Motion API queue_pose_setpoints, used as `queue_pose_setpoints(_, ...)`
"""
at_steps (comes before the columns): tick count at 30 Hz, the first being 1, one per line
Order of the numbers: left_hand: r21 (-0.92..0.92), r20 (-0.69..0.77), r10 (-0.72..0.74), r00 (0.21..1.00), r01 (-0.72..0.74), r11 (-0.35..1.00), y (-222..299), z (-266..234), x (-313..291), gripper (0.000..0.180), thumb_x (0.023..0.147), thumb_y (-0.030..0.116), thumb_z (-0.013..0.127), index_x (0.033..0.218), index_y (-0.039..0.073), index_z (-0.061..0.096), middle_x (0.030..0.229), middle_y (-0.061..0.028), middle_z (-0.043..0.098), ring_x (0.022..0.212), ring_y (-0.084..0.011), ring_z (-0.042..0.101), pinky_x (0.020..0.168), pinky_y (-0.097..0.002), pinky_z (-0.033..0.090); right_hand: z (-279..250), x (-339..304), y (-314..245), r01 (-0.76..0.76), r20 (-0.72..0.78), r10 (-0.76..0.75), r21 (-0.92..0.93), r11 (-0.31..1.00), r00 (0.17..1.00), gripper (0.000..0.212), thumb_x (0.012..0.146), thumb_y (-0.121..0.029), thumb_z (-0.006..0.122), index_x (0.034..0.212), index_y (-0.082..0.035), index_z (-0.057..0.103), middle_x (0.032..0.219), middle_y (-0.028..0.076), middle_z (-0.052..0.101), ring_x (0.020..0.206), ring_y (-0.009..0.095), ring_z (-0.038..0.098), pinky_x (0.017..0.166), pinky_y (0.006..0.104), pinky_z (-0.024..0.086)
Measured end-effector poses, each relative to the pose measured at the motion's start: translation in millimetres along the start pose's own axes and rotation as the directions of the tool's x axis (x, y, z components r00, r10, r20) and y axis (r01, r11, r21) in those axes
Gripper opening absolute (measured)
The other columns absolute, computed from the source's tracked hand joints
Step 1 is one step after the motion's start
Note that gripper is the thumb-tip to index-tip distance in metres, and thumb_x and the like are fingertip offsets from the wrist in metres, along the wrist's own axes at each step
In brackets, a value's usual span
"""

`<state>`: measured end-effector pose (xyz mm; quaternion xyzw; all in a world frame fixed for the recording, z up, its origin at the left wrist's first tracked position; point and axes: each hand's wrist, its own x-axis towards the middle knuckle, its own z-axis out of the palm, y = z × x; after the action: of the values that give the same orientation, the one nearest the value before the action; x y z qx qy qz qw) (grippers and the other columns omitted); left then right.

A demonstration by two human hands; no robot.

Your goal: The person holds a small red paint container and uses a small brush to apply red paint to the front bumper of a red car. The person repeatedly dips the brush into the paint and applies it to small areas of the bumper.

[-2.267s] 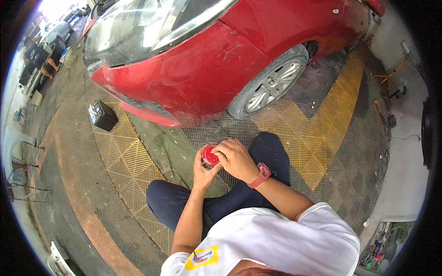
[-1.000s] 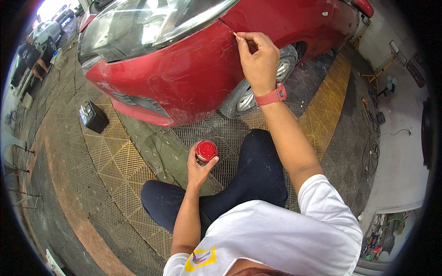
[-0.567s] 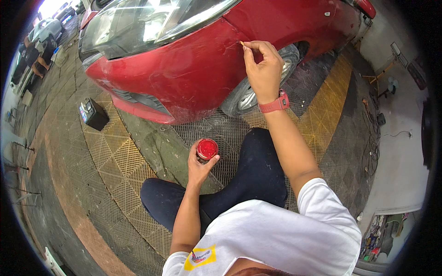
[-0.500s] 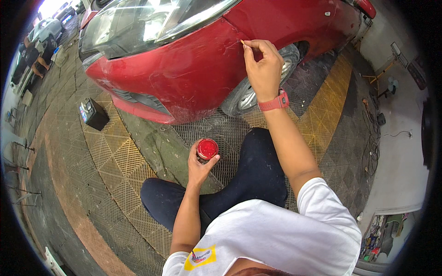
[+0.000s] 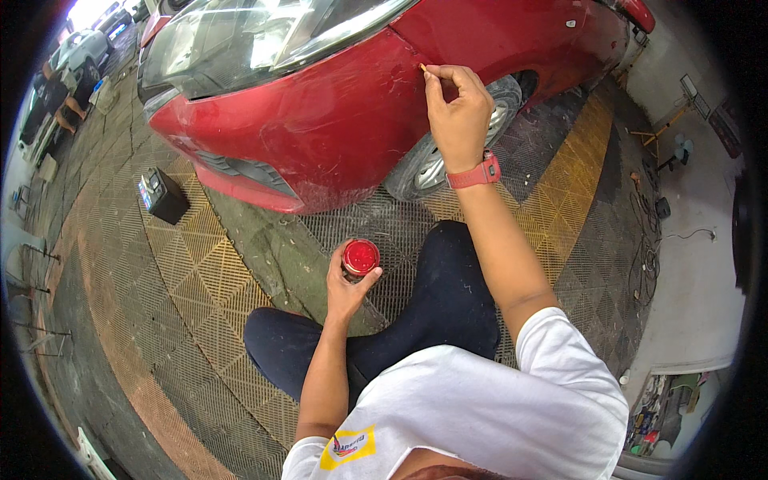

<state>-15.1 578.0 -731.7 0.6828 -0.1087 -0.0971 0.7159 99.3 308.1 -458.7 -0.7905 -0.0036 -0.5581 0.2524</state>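
Low in front of me, my left hand [image 5: 347, 290] is wrapped round a small round jar of red paint [image 5: 361, 256], its red top facing up. My right hand [image 5: 458, 102], with a red watch [image 5: 477, 172] on the wrist, is raised to the red car [image 5: 336, 120]. Thumb and forefinger pinch a short thin yellowish stick [image 5: 423, 68]. Its tip is at the painted panel, above the front wheel [image 5: 432, 166] and near the seam by the headlight [image 5: 272, 44]. Pale scratches mark the bumper. Whether the tip touches the paint is too small to tell.
A black car battery [image 5: 166, 198] stands on the grid-tiled floor [image 5: 212, 272] to the left. At the far left a person [image 5: 62, 100] is near other parked cars. Cables [image 5: 642, 240] and a yellow stand [image 5: 660, 128] are by the right wall.
My right hand and the stick have shifted very slightly at the panel. The left hand holds the jar in nearly the same place.
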Motion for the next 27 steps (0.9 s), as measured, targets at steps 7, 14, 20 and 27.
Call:
queue_pose_setpoints(7,0.038,0.024,-0.016,1.0,0.015,0.999,-3.4,-0.8,0.1,0.093,0.09,0.019,0.105,0.168,0.004,0.055,0.157,-0.0137,0.07,0.143,-0.0264,0.071,0.12,-0.0438,0.061,2.6,-2.2,-14.7,0.047,0.082,-0.051,0.053,0.997,0.995,0.006,0.101,-0.009,0.084,0.105,-0.005,0.085,0.106,0.013,0.085,0.103,0.038,0.08,0.097,0.0492,0.061)
queue_pose_setpoints(14,0.022,0.017,0.009,1.0,-0.009,1.0,-8.8,-0.2,0.8,0.093,0.09,0.021,0.105,0.167,0.003,0.056,0.156,-0.0144,0.071,0.141,-0.0268,0.073,0.117,-0.0429,0.062,6.9,-3.8,-13.8,0.113,0.116,-0.116,0.032,0.993,0.986,0.007,0.103,-0.009,0.082,0.106,-0.004,0.085,0.106,0.014,0.085,0.102,0.038,0.08,0.095,0.0488,0.061)
queue_pose_setpoints(20,-0.008,-0.001,-0.007,1.0,0.007,1.0,-2.1,0.3,-0.5,0.093,0.087,0.024,0.107,0.163,0.0,0.06,0.153,-0.0162,0.073,0.14,-0.0285,0.074,0.117,-0.0426,0.062,4.6,5.2,-11.5,0.006,0.039,-0.007,0.029,1.0,0.999,0.007,0.103,-0.009,0.081,0.106,-0.004,0.085,0.108,0.013,0.085,0.103,0.038,0.079,0.096,0.0507,0.06)
queue_pose_setpoints(27,0.025,0.005,0.004,1.0,-0.005,1.0,-5.2,1.4,1.7,0.092,0.088,0.024,0.107,0.163,-0.001,0.06,0.154,-0.0173,0.072,0.14,-0.0293,0.074,0.119,-0.0434,0.061,13.6,-13.0,-19.0,0.106,0.131,-0.11,0.033,0.994,0.985,0.005,0.101,-0.008,0.082,0.104,-0.004,0.083,0.107,0.013,0.085,0.102,0.037,0.078,0.095,0.052,0.059)
